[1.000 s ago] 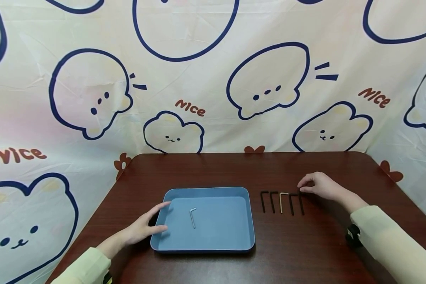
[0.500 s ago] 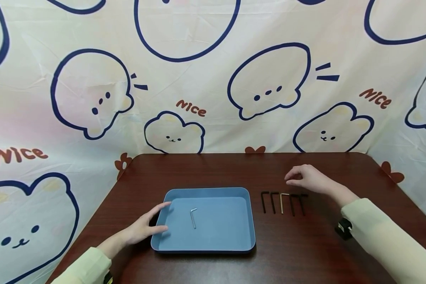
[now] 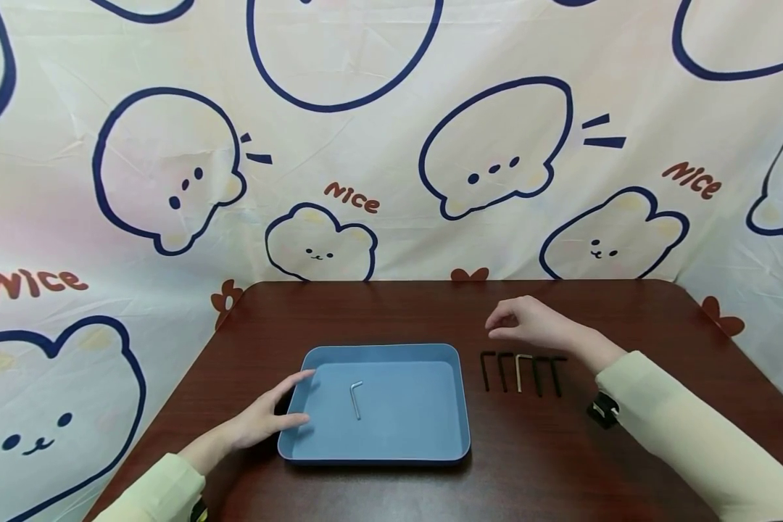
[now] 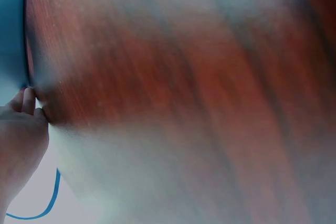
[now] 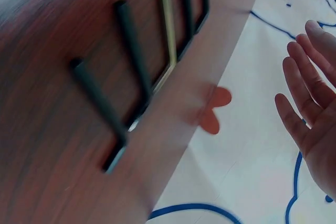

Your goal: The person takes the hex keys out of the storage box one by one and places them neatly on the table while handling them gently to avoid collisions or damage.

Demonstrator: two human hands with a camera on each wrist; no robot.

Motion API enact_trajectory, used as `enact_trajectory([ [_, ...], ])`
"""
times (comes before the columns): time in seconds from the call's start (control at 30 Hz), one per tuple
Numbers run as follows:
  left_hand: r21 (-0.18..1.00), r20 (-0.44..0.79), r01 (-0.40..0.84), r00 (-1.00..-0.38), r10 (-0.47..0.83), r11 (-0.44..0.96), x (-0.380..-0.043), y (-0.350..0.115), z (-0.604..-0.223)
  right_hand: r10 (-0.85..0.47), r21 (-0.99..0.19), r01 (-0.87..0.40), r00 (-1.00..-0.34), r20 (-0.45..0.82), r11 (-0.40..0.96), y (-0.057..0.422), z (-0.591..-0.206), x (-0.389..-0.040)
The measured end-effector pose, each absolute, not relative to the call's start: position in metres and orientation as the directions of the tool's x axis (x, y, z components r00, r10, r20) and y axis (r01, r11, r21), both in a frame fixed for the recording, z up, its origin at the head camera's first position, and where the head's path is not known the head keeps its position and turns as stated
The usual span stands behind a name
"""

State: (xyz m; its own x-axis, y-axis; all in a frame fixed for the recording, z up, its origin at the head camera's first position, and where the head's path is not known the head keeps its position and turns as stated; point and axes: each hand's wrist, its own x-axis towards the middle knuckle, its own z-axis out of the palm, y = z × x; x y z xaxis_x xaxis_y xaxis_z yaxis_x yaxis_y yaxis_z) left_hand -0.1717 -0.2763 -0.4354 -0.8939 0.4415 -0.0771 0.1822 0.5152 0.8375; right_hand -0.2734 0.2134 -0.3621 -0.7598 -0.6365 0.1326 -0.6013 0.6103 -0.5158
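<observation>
My left hand (image 3: 257, 420) rests at the left side of a blue tray (image 3: 424, 435), its forefinger and thumb spread apart and overlapping the rim. In the left wrist view, fingers (image 4: 27, 100) lie right by the tray's outer wall. A silver hex key (image 3: 355, 401) lies inside the tray, left of its middle. To the tray's right, several hex keys stand in a row on the table, mostly black (image 3: 485, 371), with one gold hex key (image 3: 519, 373) among them. Above and behind that row hovers my right hand (image 3: 528, 321), fingers loosely bent and holding nothing.
The dark brown wooden table (image 3: 378, 312) meets a printed cloth backdrop (image 3: 398, 167) at its back edge. More cloth hangs along the left and right sides. A dark wrist strap (image 3: 603, 411) sits at the right sleeve.
My right hand has left the far-right black hex key, risen slightly and moved left over the row. My left hand, the tray and the hex keys stay where they were.
</observation>
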Motion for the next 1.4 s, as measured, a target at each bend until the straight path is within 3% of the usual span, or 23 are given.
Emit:
enact_trajectory([
  [0.3, 0.842, -0.085, 0.169, -0.896, 0.435, 0.512, -0.173, -0.277, -0.435, -0.698, -0.514, -0.648, -0.705, 0.126, 0.562, 0.178, -0.349, -0.273],
  [1.0, 0.843, -0.073, 0.186, -0.891, 0.449, 0.505, -0.172, -0.277, -0.435, -0.745, -0.511, -0.655, -0.666, 0.042, 0.557, 0.097, -0.346, -0.269],
  [1.23, 0.841, -0.083, 0.175, -0.893, 0.443, 0.512, -0.172, -0.278, -0.435, -0.808, -0.479, -0.726, -0.587, 0.057, 0.493, 0.073, -0.358, -0.267],
  [1.4, 0.837, -0.081, 0.182, -0.891, 0.446, 0.516, -0.173, -0.278, -0.434, -0.822, -0.466, -0.738, -0.569, 0.037, 0.489, 0.057, -0.361, -0.264],
])
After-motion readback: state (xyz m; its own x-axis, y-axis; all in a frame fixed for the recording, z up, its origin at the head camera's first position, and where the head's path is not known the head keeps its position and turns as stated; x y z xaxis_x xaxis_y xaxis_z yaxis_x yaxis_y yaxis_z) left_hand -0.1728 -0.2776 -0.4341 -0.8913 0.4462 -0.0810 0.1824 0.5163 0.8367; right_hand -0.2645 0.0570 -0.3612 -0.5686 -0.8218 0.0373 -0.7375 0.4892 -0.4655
